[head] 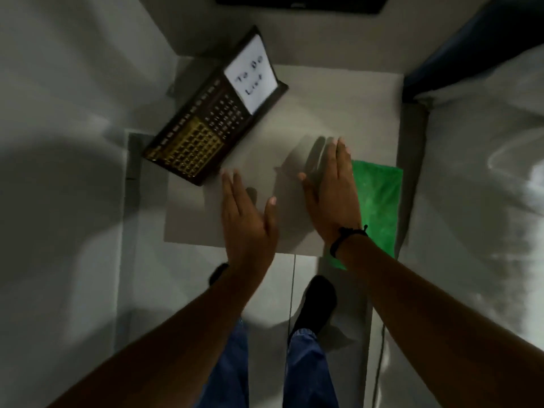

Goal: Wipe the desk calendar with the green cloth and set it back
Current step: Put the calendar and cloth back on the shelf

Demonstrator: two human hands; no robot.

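Hands are both open and empty: the left hand (248,222) hovers just below the desk calendar (215,113), and the right hand (331,195) is beside the green cloth (378,201), which lies flat at its right. The calendar looks stiff and light, so I think its dark frame edges are the best place to hold, while the cloth is soft and will bunch easily.

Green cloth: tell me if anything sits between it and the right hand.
Nothing visible does. The right hand is open right beside the green cloth, at its left edge. The calendar stands off to the far left, near the left hand.
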